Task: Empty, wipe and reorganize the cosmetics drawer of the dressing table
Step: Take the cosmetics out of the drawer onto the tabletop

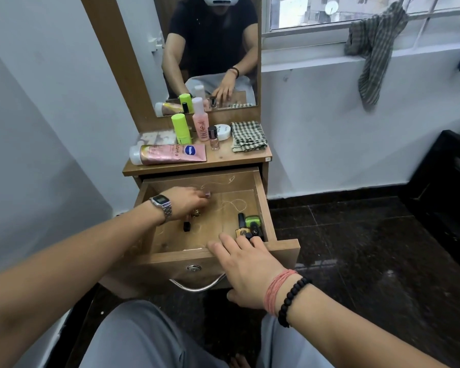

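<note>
We see the drawer [260, 197] pulled open. Our left hand [189, 203] reaches inside, fingers [203, 199] pinching a small pink-capped item [207, 193]. Our right hand [246, 264] rests released on the drawer's front edge, beside nail polish bottles [250, 225]. A Vaseline tube [168, 154] lies on the surface [223, 159].

The drawer [246, 181] is brown wood, smooth, with pale scratchy marks inside. Its handle [197, 285] is shiny metal. The checked cloth [248, 136] looks soft. The pink tube [170, 154] is glossy plastic. The floor [356, 248] is dark, shiny stone.
</note>
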